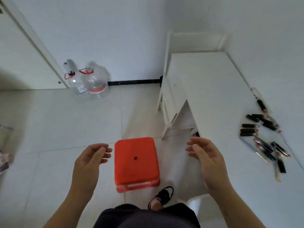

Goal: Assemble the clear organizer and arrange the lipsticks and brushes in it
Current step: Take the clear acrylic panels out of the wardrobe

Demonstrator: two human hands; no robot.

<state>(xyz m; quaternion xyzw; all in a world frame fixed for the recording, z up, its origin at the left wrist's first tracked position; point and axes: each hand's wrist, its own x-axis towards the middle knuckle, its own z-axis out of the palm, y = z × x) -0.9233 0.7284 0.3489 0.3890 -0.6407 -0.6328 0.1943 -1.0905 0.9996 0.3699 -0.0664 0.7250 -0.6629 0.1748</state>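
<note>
Head view: two empty hands, left [92, 159] and right [205, 155], flank one red stool [136, 163].

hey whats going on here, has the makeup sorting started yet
Not yet. A person stands over a red stool on the tiled floor, left hand and right hand open on either side of it, holding nothing. The lipsticks and brushes lie loose in a heap on the white table to the right, untouched. Two clear water jugs stand by the far wall.
</note>
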